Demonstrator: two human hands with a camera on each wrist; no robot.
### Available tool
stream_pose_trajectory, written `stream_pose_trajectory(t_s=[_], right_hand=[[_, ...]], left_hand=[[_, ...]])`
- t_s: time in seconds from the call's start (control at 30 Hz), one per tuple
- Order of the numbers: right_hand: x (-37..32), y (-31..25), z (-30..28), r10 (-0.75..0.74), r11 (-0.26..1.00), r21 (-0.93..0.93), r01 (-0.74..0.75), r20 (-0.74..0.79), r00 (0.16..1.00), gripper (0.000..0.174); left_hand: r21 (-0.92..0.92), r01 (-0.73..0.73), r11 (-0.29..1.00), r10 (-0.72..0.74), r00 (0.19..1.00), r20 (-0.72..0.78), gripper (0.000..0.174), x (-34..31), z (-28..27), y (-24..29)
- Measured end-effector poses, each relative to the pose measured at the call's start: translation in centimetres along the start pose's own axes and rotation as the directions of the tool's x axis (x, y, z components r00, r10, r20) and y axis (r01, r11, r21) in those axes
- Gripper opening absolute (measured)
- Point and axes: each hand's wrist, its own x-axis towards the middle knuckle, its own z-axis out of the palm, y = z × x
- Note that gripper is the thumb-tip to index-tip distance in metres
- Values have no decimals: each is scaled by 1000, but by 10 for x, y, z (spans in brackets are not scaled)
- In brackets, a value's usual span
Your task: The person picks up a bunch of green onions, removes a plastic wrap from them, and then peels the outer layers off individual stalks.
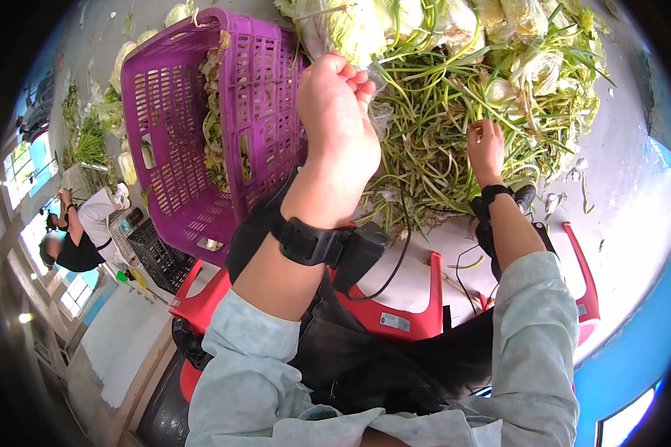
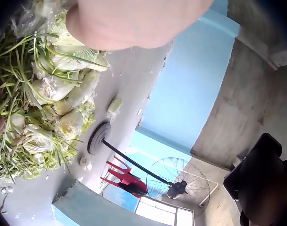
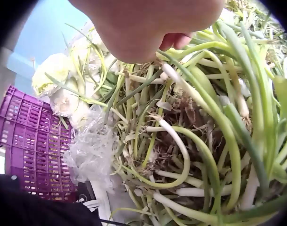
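Observation:
The left hand (image 1: 339, 112) is raised between the purple crate (image 1: 242, 112) and the pile, palm up with bent fingers, just below a cabbage (image 1: 358, 37). Clear plastic shows beside its fingertips; whether they grip it cannot be told. In the left wrist view only part of this hand (image 2: 134, 21) shows, above the cabbages (image 2: 70, 125). The right hand (image 1: 487, 153) is low over the heap of green onions (image 1: 425, 141), thumb and fingers curled in around green stalks. Seen from the right wrist, its hand (image 3: 153, 23) covers the top of the onions (image 3: 181, 136), mostly hiding the pinch.
Leafy scraps lie inside the crate, which stands tilted at the left. Crumpled plastic (image 3: 91, 146) lies between crate and onions. Red stools (image 1: 402, 316) are near the legs. A standing fan (image 2: 176, 188) is farther off, and another person (image 1: 86, 231) is at the far left.

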Motion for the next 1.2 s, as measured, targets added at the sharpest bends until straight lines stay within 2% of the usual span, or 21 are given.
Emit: stream_pose_trajectory(t_s=[0.07, 0.2, 0.27, 0.33, 0.47, 0.53, 0.63, 0.73, 0.87, 0.9, 1.0, 1.03, 1.13, 1.2], right_hand=[[-5, -11, 3, 33, 997, 65, -37, 66, 997, 10], [-23, -28, 15, 47, 993, 102, -54, 73, 996, 7], [-34, -38, 24, 3, 990, 139, -10, 49, 999, 8], [-43, -49, 33, 0, 992, 124, -17, 133, 991, 9], [-43, -87, 59, -168, 966, 233, 110, 247, 954, 11], [-40, -113, 62, -211, 974, 164, 157, 396, 893, 23], [-36, -135, 82, -319, 947, 117, 298, 418, 850, 39], [-33, -144, 96, -275, 954, 56, 295, 561, 781, 49], [-35, -126, 111, -282, 959, 174, 221, 566, 775, 47], [-39, -125, 103, -327, 943, 218, 252, 457, 827, 39], [-41, -131, 68, -227, 945, 318, 80, 459, 859, 29], [-42, -134, 53, -218, 933, 353, 65, 415, 883, 22], [-40, -130, 17, -255, 917, 387, 96, 384, 887, 18], [-42, -131, -12, -353, 919, 280, 278, 270, 896, 17]], left_hand=[[-17, -23, 1000, 22, 999, -32, 7, -2, -3, 4], [-57, -56, 997, 52, 996, -69, 13, -8, -8, 8], [-82, -55, 995, 48, 996, -79, 16, -11, -9, 12], [-93, -45, 995, 37, 995, -91, 17, -15, -13, 14], [-135, -16, 991, 5, 997, -77, 16, -23, -21, 20], [-148, -17, 989, 5, 997, -80, 16, -25, -25, 21], [-150, 18, 988, -36, 992, -120, 14, -32, -29, 25], [-147, 7, 989, -20, 996, -86, 13, -37, -38, 24], [-116, 0, 993, -6, 999, -46, 13, -46, -45, 20], [-116, 2, 993, -7, 999, -41, 13, -47, -47, 19], [-115, -1, 993, -2, 1000, -27, 13, -47, -52, 17], [-115, -8, 993, 6, 1000, -26, 13, -48, -52, 17], [-74, -15, 997, 16, 1000, 17, 9, -52, -53, 16], [-13, -1, 1000, 2, 998, 60, 7, -54, -56, 13]])
